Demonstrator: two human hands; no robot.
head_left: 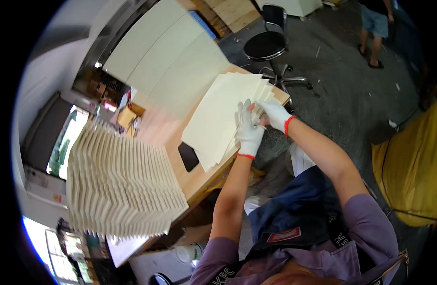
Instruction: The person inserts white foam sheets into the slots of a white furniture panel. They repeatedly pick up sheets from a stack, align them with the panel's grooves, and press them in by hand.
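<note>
Where the sheets [218,116] end near open floor [330,90], left fingers [247,105] stretch, right fingers [262,104] bend, grips unclear.

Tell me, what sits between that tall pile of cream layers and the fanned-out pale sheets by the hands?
In the head view, a flat black object lies on the pale wooden tabletop, between the tall pile and the fanned-out sheets.

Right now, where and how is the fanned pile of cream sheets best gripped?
Grip the cream sheets, probably by their staggered near edge, from the side of the left hand and right hand, pinching above and below: they lie flat, that edge close to the rim of the wooden tabletop.
</note>
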